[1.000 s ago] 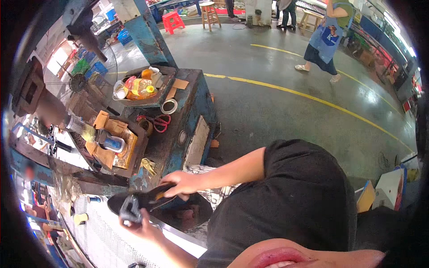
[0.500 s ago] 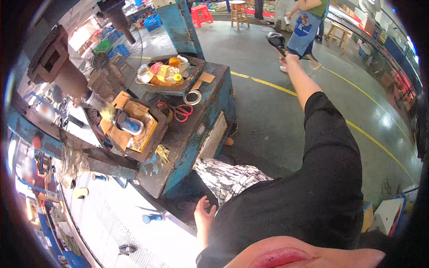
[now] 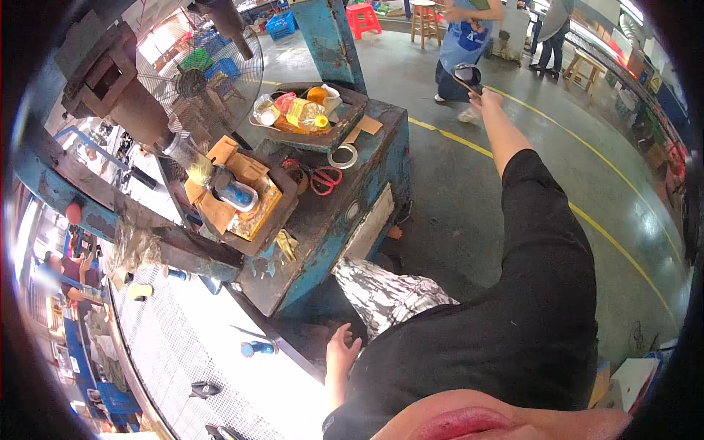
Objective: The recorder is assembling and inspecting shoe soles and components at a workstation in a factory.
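Observation:
My right arm stretches far out over the floor, and my right hand (image 3: 485, 103) grips a dark, rounded piece (image 3: 467, 74) with a narrow, tan-edged end. Its exact kind is too small to tell. Low by my body, my left hand (image 3: 342, 356) is empty, its fingers loosely bent and apart. It is beside the edge of a white mesh conveyor belt (image 3: 172, 337). A small blue item (image 3: 257, 348) and a black piece (image 3: 205, 389) lie on that belt. On the worn blue press (image 3: 293, 282), a blue-and-white piece (image 3: 238, 196) rests on a cardboard-lined block.
A tray (image 3: 308, 136) with bottles of yellow liquid stands on the press, near red-handled scissors (image 3: 325, 180) and a tape roll (image 3: 342, 156). A large fan (image 3: 192, 82) is behind. A person in a blue apron (image 3: 462, 48) is beyond my right hand. Stools (image 3: 363, 20) stand farther back.
The view has shifted, so the press and belt appear farther right. My right hand still holds the dark piece, which has turned. The aproned person has shifted left in view.

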